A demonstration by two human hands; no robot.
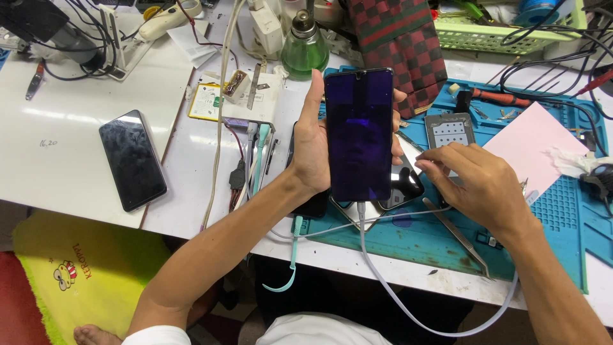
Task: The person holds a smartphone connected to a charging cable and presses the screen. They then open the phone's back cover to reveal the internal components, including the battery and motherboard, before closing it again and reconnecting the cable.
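Gripping the dark, glossy, cabled smartphone (358, 134) upright for viewing, the left hand (313, 150) wraps it, while at three o'clock the right hand (476, 182) hovers loosely curled, empty, over the teal rubber repair mat (408, 239).

Left hand (311, 153): grips upright dark glass smartphone (358, 134), pale charging cable (408, 300) plugged below.
Right hand (476, 182): hovers above teal rubber repair mat (562, 211), near steel tweezers (460, 236).

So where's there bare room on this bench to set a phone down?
Bare white board left of the dark phone, and blue mat below the pink sheet. It is crowded around the left hand, right hand, cables and tweezers.
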